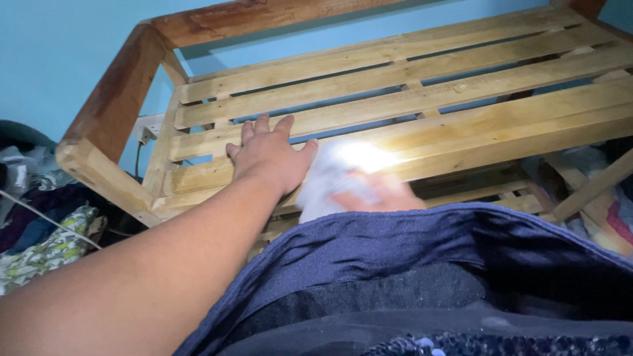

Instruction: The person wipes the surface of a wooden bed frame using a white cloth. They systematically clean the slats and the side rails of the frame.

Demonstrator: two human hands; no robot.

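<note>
A slatted wooden frame of pale planks fills the middle of the view. My left hand lies flat and open on one of its planks, fingers spread. Just to the right, my right hand is blurred and closed around a white cloth, which presses on a brightly lit plank. Most of my right arm is hidden behind the dark blue fabric of my clothing at the bottom.
A darker wooden armrest bounds the frame on the left, against a light blue wall. Piled clothes lie at the lower left, and more cloth lies at the right under the slats.
</note>
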